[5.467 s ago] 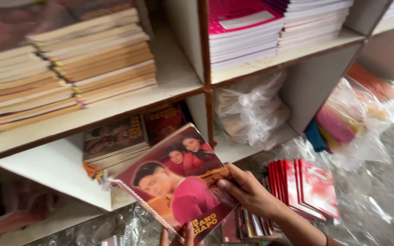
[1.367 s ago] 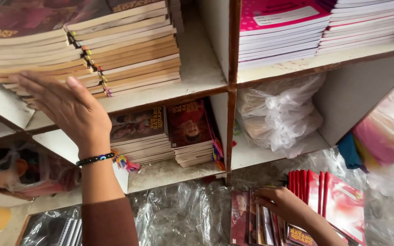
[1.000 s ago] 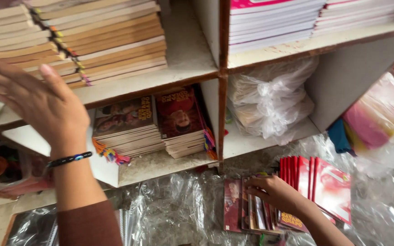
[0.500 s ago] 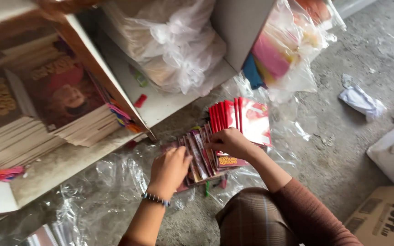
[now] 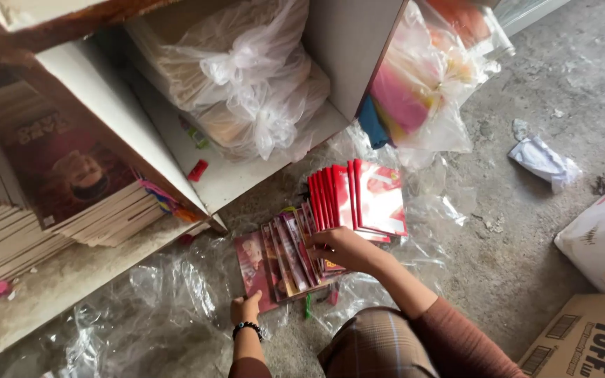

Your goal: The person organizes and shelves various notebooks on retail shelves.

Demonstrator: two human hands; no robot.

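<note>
Where both hands meet the fanned booklets, findings are as follows, all places given relative to the white shelf unit (image 5: 176, 175).

Right hand (image 5: 344, 248): fingers curled down over the top edges of the dark-covered booklets (image 5: 285, 255), which lie fanned on the floor just in front of the shelf unit's lower edge; it presses or pinches them, exact purchase not discernible.

Left hand (image 5: 245, 308): closed on the near corner of the outermost booklet of that fan, thumb hidden; beaded bracelet (image 5: 248, 327) at the wrist.

Red booklets (image 5: 358, 199): second fan, overlapping the far end of the dark one, lying off the shelf unit's right-hand corner.

Risk, slippage: the fan rests on loose clear plastic sheeting (image 5: 162, 294) spread in front of the shelf unit; in my judgement a push from either hand could slide the sheet and scatter both fans.

Risk, creasing: the corner hold could bend a cover if lifted one-handed.

Container, lower shelf bay: a knotted clear plastic bag (image 5: 246, 77) of stacked paper goods.

Container, left bay: magazine stacks (image 5: 57, 189), unbagged, edges overhanging slightly.

Container, floor bag (image 5: 421, 84): right of the shelf unit, clear plastic holding pink, yellow and blue items.

Container, cardboard box (image 5: 582, 339): well right of the unit, contents unseen.
</note>
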